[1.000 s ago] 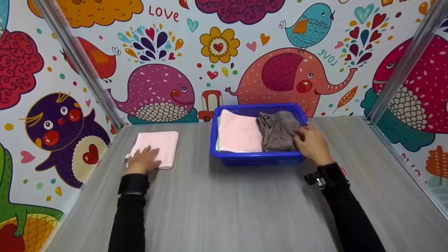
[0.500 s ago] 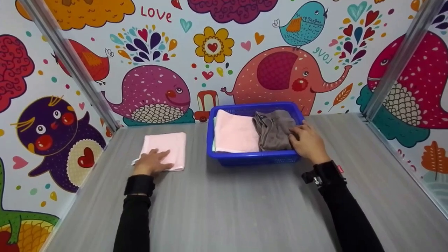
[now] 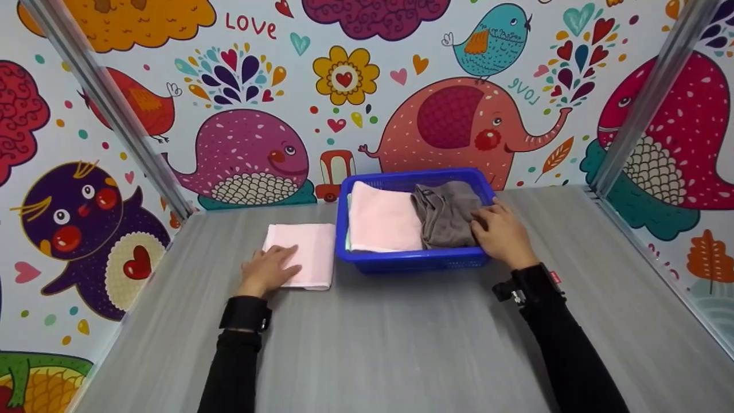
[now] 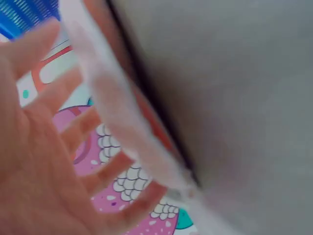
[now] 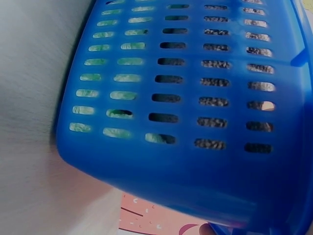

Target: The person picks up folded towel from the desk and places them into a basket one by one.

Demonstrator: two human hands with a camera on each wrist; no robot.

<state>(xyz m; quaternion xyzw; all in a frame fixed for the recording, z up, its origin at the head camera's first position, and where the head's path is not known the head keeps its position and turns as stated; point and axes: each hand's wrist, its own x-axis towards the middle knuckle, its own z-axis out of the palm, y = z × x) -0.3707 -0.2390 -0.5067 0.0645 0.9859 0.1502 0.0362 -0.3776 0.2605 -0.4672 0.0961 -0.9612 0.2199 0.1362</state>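
My left hand (image 3: 266, 271) rests with spread fingers on the left part of a folded pink towel (image 3: 312, 252). The towel lies flat on the table, its right edge close against a blue plastic basket (image 3: 416, 264). Seen in the left wrist view, the fingers lie nearly straight along the towel's blurred edge (image 4: 110, 93). At the basket's right end, my right hand (image 3: 507, 236) grips the rim, fingers bent over it. Inside the basket lie another folded pink towel (image 3: 384, 221) and a crumpled grey-brown cloth (image 3: 450, 218). The right wrist view shows the slotted basket wall (image 5: 146, 171).
A pale green cloth (image 5: 129, 78) shows through the slots, low in the basket. The grey table (image 3: 373, 344) meets a printed cartoon wall (image 3: 344, 132) behind the basket. Metal posts (image 3: 109, 109) stand at both back corners.
My left hand has slid the pink towel rightward across the table, up close to the basket. The right hand has stayed at the basket's right end. The head view has shifted slightly.
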